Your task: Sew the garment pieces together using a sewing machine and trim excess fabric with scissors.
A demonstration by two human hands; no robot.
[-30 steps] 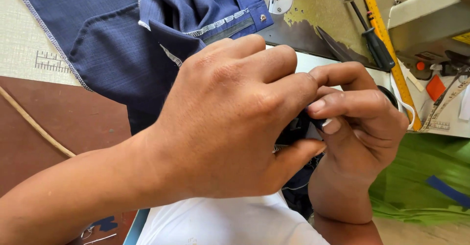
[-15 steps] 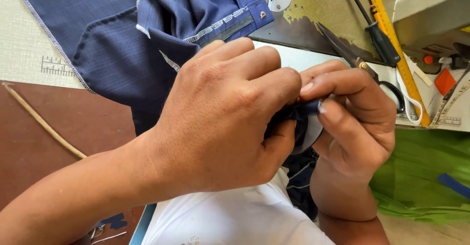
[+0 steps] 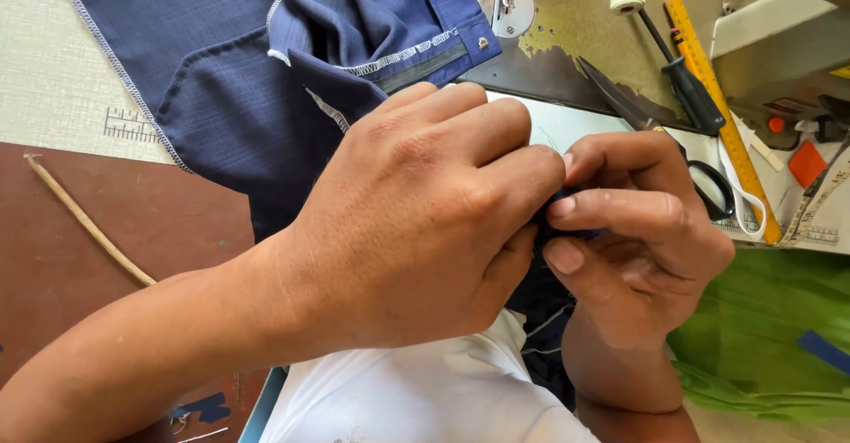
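Hands drawn closer, apparently pinching navy fabric [image 3: 266,98], cluttered sewing table [image 3: 71,80]

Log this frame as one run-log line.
left hand: pinching navy fabric | right hand: pinching same spot | nearby: scissors, screwdriver, yellow ruler | surface: sewing table

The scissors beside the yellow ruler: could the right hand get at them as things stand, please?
Probably yes, once freed. The scissors lie just beyond the right hand with nothing between them, but that hand and the left hand are pinching dark blue fabric.
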